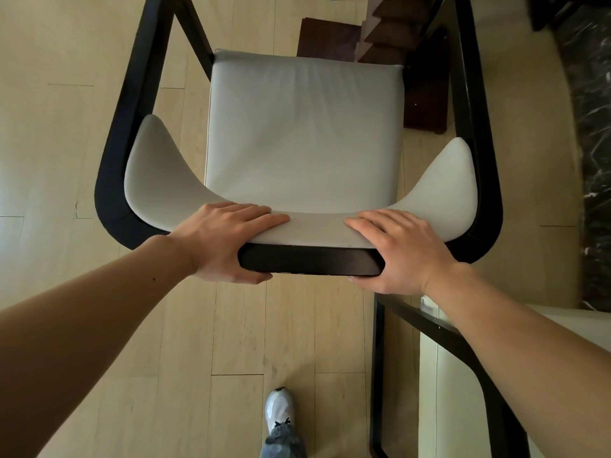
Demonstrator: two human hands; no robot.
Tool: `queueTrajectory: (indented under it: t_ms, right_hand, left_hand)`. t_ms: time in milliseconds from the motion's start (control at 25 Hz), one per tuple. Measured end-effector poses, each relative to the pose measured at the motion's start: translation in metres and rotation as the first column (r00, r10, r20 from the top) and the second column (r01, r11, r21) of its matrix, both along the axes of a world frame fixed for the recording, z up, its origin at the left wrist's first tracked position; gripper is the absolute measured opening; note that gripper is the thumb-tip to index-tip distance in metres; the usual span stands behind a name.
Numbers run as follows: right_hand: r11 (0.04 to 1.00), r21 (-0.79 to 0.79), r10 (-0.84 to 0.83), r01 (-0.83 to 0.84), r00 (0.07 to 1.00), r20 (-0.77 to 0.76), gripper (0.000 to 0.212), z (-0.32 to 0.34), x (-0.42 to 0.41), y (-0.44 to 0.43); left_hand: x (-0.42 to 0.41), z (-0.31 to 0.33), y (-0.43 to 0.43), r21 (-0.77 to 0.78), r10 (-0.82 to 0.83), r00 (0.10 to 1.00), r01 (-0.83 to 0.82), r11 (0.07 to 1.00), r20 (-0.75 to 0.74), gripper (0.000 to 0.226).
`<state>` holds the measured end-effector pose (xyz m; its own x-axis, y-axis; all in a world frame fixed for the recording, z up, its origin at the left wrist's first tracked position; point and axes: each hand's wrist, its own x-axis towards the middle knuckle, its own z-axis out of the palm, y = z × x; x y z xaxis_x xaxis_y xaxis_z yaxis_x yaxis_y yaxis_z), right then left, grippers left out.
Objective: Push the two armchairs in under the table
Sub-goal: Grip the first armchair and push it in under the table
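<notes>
Gripping the top of the backrest w/ both hands: left hand (224, 239) and right hand (396, 249) each wrap the dark frame of the armchair (304, 133), fingers over the pale grey pad, thumbs under the rail. Chair sits centre of view, seen from above and behind, grey seat facing away; black arms run fwd on both sides. Dark brown table base (390, 38) is visible past the seat's front edge, upper centre. Second armchair (439, 338) stands lower right, just beside, partly under the right forearm. White shoe (279, 411) on light wood floor (82, 110), btm centre.
</notes>
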<state>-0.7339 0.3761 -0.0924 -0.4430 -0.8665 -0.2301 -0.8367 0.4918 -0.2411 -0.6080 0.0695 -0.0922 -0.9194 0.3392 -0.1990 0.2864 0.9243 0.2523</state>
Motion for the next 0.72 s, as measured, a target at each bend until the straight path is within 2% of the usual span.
queueTrajectory:
  t_ms: [400,720]
  right_hand:
    - [0.999,-0.042,-0.011,0.009,0.999,-0.032,0.086,-0.003,-0.026,-0.014]
    - [1.000,-0.012,-0.011,0.011,1.000,-0.012,0.087,-0.001,-0.027,-0.015]
  left_hand:
    - [-0.028,0.001,-0.015,-0.005,-0.003,1.000,0.003,1.000,-0.006,0.091]
    - [-0.028,-0.001,-0.016,-0.008,-0.005,1.000,0.005,1.000,-0.002,0.093]
